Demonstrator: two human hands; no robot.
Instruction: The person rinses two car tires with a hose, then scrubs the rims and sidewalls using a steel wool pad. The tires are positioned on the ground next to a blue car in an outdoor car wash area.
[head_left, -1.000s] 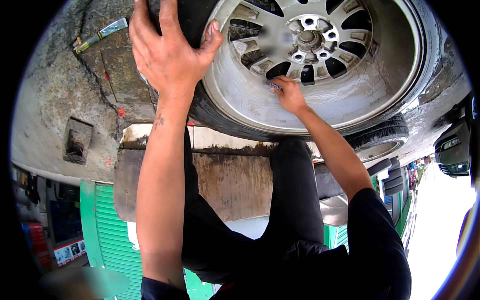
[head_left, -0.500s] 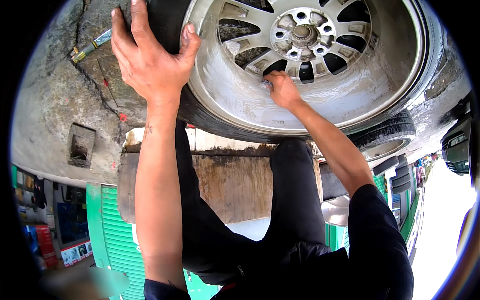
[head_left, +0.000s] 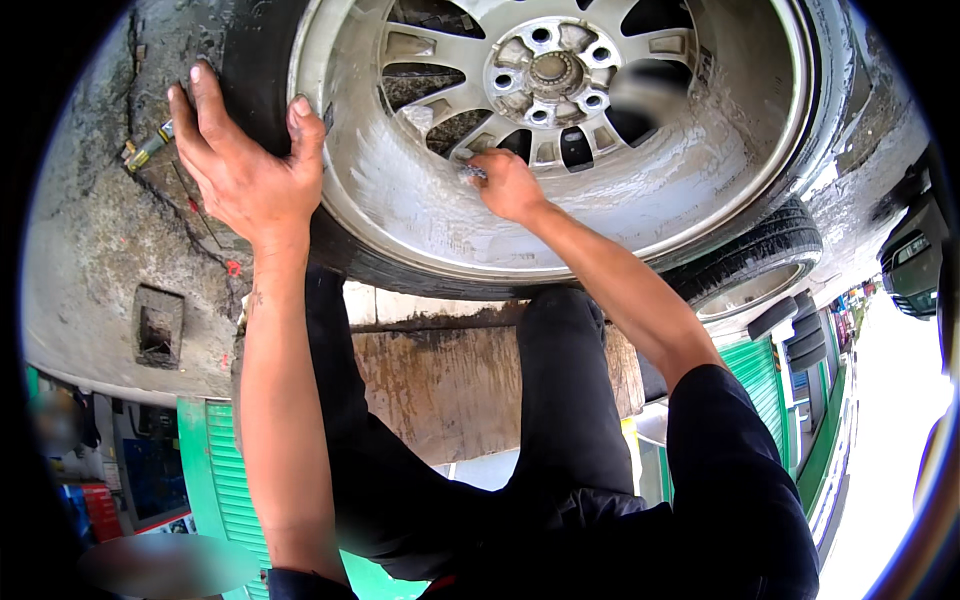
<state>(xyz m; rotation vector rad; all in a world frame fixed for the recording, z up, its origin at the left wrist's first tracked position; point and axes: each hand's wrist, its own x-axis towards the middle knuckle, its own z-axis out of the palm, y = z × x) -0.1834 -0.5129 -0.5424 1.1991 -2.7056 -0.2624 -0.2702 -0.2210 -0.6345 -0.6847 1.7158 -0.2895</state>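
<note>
A large wheel fills the upper middle, its pale metal rim (head_left: 420,235) streaked with grey-white wet residue inside the barrel, spokes and hub at the far side. A black tyre (head_left: 258,65) surrounds the rim. At its left side lies my left hand (head_left: 250,175), fingers spread, thumb close to the rim's edge. My right hand (head_left: 512,188) reaches inside the barrel, near the base of the spokes. Its fingers are closed on a small grey, metallic-looking scouring pad (head_left: 473,172), which is against the inner wall or very close to it. The hand partly hides the pad.
Past my left hand, a small tool with a greenish handle (head_left: 150,148) lies on cracked concrete, near a square hole (head_left: 158,325). Another tyre (head_left: 750,255) lies at the right, with several stacked tyres (head_left: 803,335) beyond. My knees are against a stained block (head_left: 440,385). A dark car (head_left: 910,265) stands far right.
The view has shifted, so the wheel appears further left. My left hand has moved nearer to me along the tyre. My right hand with the pad stays at nearly the same part of the barrel.
</note>
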